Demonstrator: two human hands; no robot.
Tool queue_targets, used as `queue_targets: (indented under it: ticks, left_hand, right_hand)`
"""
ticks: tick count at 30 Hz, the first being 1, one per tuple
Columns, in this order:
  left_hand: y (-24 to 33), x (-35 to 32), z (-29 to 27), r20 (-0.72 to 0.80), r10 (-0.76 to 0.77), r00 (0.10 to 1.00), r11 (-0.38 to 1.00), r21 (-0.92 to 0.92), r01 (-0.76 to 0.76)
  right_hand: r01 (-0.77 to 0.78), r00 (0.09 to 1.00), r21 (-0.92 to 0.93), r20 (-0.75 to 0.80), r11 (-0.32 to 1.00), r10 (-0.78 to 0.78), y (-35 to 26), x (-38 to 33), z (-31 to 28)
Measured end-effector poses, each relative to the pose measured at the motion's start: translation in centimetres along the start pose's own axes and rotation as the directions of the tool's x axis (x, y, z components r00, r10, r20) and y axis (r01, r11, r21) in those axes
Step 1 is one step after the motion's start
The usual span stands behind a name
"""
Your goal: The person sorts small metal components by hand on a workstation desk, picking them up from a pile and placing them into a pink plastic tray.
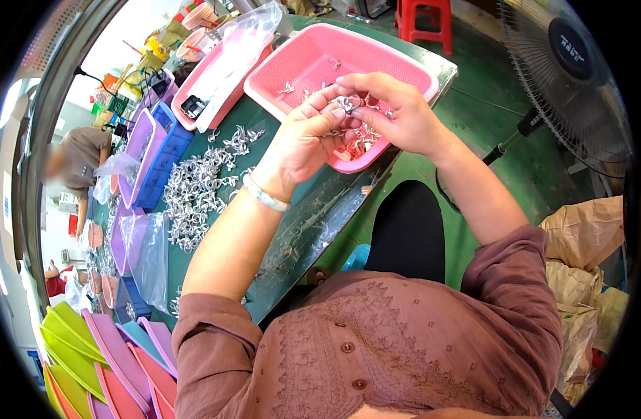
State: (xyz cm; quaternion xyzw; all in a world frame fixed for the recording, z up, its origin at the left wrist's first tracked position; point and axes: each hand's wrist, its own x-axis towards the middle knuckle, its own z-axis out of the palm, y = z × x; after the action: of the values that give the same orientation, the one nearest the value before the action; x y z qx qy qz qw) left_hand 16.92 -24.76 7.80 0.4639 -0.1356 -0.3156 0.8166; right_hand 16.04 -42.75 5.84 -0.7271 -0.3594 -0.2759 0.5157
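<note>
Both of my hands meet over a pink perforated basket (264,78). Between the fingertips is a small silvery metal piece (347,105), too small to tell its exact kind. My left hand (303,136) pinches it from the left, a pale bangle on that wrist. From the right, my right hand (404,115) grips the same piece with thumb and fingers bent. More small silvery pieces (366,140) lie in the basket under my hands, partly hidden by them. A large heap of similar metal pieces (195,188) is spread on the green table, left of my left forearm.
A second pink basket (188,94) with a clear plastic bag stands beyond the heap, beside blue and purple baskets (170,157). Colourful stacked baskets (104,349) fill the lower left. A standing fan (571,49) and brown sacks (585,237) are on the right. Another person (83,157) works at far left.
</note>
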Motion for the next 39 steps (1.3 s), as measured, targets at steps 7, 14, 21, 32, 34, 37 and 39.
queue_targets:
  ticks: [7,14,21,32,34,37,39]
  left_hand:
    - [0.2,0.3,-0.4,-0.107,-0.052,0.993,0.981,-0.189,0.031]
    - [0.5,0.3,-0.1,-0.084,-0.042,0.996,0.952,-0.305,0.014]
    - [0.2,0.5,0.0,0.052,-0.024,0.998,0.933,-0.356,0.041]
    - [0.7,-0.4,0.9,-0.088,0.058,0.994,0.973,-0.218,-0.076]
    - [0.8,-0.5,0.9,-0.096,0.086,0.992,0.982,-0.16,-0.1]
    - [0.4,-0.6,0.8,-0.185,0.208,0.96,0.955,0.248,-0.16]
    - [0.2,-0.7,0.5,-0.172,0.222,0.96,0.938,0.308,-0.162]
  right_hand:
    - [-0.08,0.996,-0.206,-0.058,0.975,0.069,0.3,0.3,-0.7]
    - [-0.027,0.998,-0.304,0.039,0.952,0.041,0.0,0.0,-0.3]
    - [0.05,0.994,-0.214,0.102,0.976,-0.028,-0.7,0.3,0.7]
    - [-0.14,0.989,0.021,-0.035,0.99,0.14,0.8,-0.5,0.4]
    - [-0.12,0.991,-0.03,-0.057,0.992,0.118,0.8,-0.6,0.4]
    - [-0.035,0.998,-0.208,-0.055,0.978,0.024,0.0,-0.2,0.2]
    - [0.012,0.999,-0.247,-0.048,0.969,-0.025,-0.8,0.0,0.3]
